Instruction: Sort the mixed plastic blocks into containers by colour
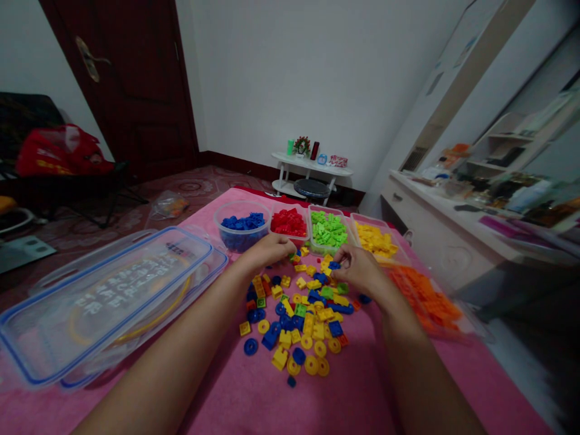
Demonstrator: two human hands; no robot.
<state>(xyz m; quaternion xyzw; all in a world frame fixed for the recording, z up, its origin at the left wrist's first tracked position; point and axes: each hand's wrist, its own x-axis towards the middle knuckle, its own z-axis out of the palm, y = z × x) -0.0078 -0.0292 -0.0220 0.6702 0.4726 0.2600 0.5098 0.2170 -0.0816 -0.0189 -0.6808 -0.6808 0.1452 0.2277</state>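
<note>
A loose pile of yellow, blue, green and orange toy building bricks (309, 323) and round discs lies on the pink cloth (217, 386). My left hand (275, 248) hovers over the pile's far left part, fingers closed; what they hold is hidden, though a bit of green shows under the fingertips. At the far right of the pile, my right hand (360, 266) is closed with a blue brick (334, 265) at its fingertips. Behind the hands stand tubs of blue bricks (244, 222), red bricks (290, 222), light green bricks (329, 228) and yellow bricks (377, 240).
Orange bricks (426, 296) fill a clear container beside my right forearm. Clear lids with blue rims (212, 249) are stacked on the left. Beyond the table are a low white stand (312, 162), a cluttered dresser (453, 223) and a dark door (131, 78).
</note>
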